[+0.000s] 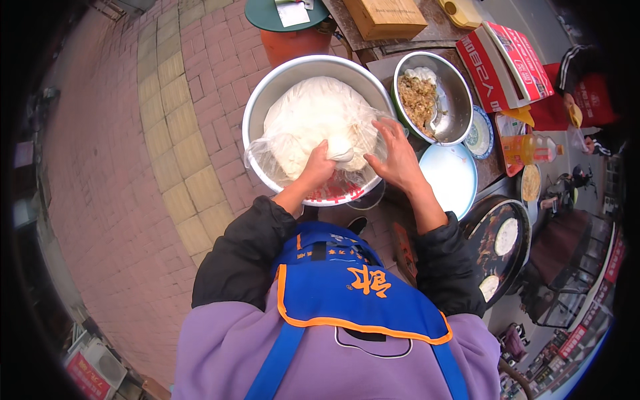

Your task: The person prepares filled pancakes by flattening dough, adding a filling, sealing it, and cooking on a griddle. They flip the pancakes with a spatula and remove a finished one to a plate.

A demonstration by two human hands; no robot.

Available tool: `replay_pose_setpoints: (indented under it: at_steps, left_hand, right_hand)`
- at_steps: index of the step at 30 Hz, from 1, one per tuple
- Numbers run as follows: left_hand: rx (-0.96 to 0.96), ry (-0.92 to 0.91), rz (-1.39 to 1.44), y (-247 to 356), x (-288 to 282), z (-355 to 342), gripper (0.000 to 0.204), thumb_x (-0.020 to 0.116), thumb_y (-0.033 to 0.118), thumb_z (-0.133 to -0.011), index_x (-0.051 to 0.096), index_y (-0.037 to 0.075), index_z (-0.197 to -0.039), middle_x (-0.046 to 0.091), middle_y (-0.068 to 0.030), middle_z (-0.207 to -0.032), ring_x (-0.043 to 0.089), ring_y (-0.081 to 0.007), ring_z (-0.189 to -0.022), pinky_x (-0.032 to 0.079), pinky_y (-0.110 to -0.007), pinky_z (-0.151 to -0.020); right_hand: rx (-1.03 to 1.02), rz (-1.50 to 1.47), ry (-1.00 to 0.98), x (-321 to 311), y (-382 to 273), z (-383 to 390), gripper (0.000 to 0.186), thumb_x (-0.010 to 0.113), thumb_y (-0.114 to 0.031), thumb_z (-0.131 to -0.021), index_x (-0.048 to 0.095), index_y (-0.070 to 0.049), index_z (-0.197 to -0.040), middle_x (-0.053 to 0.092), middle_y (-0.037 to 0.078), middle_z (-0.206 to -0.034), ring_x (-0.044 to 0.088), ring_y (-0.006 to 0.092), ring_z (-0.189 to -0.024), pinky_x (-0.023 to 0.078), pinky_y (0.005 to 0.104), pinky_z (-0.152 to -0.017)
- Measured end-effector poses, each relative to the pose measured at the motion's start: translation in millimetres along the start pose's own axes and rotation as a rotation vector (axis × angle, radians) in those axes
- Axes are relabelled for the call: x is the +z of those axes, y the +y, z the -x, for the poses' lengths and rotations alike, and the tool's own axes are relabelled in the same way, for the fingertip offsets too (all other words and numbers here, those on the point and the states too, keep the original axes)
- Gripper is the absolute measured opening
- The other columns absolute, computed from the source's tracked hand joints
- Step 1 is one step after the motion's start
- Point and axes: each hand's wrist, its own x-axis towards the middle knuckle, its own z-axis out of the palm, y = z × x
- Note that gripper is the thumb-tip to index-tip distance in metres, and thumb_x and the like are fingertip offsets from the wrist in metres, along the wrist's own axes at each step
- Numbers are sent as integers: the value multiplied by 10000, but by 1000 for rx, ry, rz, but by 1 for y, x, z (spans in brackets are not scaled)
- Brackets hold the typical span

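Observation:
In front of me a wide metal basin (252,127) holds a big mass of white dough (320,110). Clear plastic film (270,155) drapes over the near and right parts of the dough and hangs over the rim. My left hand (313,172) is closed at the near side, its fingers gripping a small bulge of dough that stands out from the mass. On the right, my right hand (400,157) has thumb and fingers spread, touching the film at the basin's inner edge; whether it pinches any film is hard to see.
Right of the basin stand a metal bowl of filling (419,100) with a spoon, a white plate (450,179), and an oil bottle (527,149). A round griddle (481,250) carries flatbreads (506,237). Behind are a red-white carton (481,70) and a wooden box (385,17). Another person's hand (572,110) shows far right.

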Motion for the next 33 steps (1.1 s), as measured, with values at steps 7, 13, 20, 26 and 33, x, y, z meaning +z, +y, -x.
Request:
replay_pose_setpoints:
  at_steps: [7, 13, 20, 26, 33]
  left_hand:
    - [155, -58, -460, 9, -18, 7, 328, 621, 6, -764, 632, -31, -1090, 685, -245, -1006, 630, -412, -1043, 491, -464, -905]
    - [318, -107, -748, 26, -16, 10, 314, 661, 23, -729, 662, 7, -1043, 660, -203, -1026, 585, -400, -1059, 417, -512, -996]
    - [477, -123, -785, 92, -42, 13, 560, 795, 70, -747, 558, 8, -1250, 367, -195, -1509, 476, -394, -1300, 381, -554, -1098]
    - [-287, 24, 546, 112, -18, -5, 561, 430, 476, -1056, 533, -24, -1288, 542, -185, -1333, 519, -319, -1278, 432, -452, -1074]
    - [-586, -237, 1027, 115, 81, -17, 490, 388, 411, -1056, 499, 76, -1397, 506, -144, -1445, 493, -296, -1332, 413, -452, -1113]
  right_hand:
    - [-309, 183, -116, 45, -14, 0, 889, 775, -81, -693, 413, -165, -1500, 372, 161, -1547, 397, 358, -1397, 311, 506, -1165]
    - [-466, 164, -175, 86, -4, -20, 668, 689, -83, -754, 506, -113, -1396, 635, 143, -1195, 546, 319, -1268, 357, 467, -1126]
    - [80, -144, -276, 46, 26, -44, 305, 718, -146, -777, 669, 39, -1014, 700, 239, -902, 678, 439, -845, 541, 492, -757]
    - [245, -1364, -258, -18, 20, -26, 313, 726, -136, -804, 666, -8, -1083, 672, 113, -1037, 639, 212, -986, 515, 363, -838]
    - [-29, -144, 284, -57, -7, 51, 728, 723, -569, -797, 609, 24, -1203, 541, 251, -1291, 332, 409, -1418, 98, 621, -1204]
